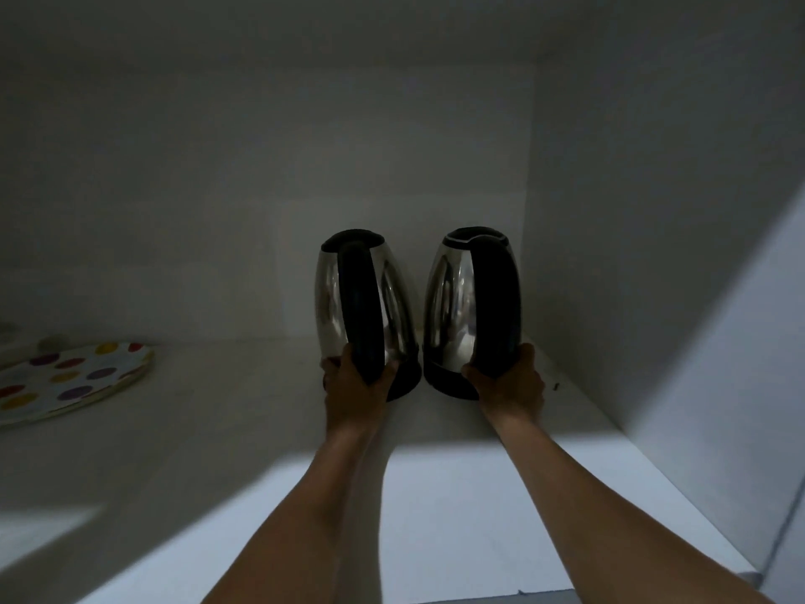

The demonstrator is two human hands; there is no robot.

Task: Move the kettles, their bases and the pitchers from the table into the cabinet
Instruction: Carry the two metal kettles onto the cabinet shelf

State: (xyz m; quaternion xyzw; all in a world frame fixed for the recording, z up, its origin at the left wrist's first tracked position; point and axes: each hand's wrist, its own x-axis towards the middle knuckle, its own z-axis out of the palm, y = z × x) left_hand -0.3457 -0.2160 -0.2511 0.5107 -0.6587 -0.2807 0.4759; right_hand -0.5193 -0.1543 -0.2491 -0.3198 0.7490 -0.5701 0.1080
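White cabinet interior filled the frame, smooth matte walls, dim at the back; flat shelf floor brighter at bottom centre. Two kettles stood upright at frame centre, deep on the shelf near the right wall, almost touching. Left kettle: rounded, tapering polished steel body, curved black plastic handle facing the viewer, black lid, black base ring. Right kettle: same build, thin pale line at the lid edge. Left hand wrapped tight round the left kettle's lower handle. Right hand closed round the right kettle's lower handle. Oval plate, glossy, white with coloured dots, lay flat at left edge.
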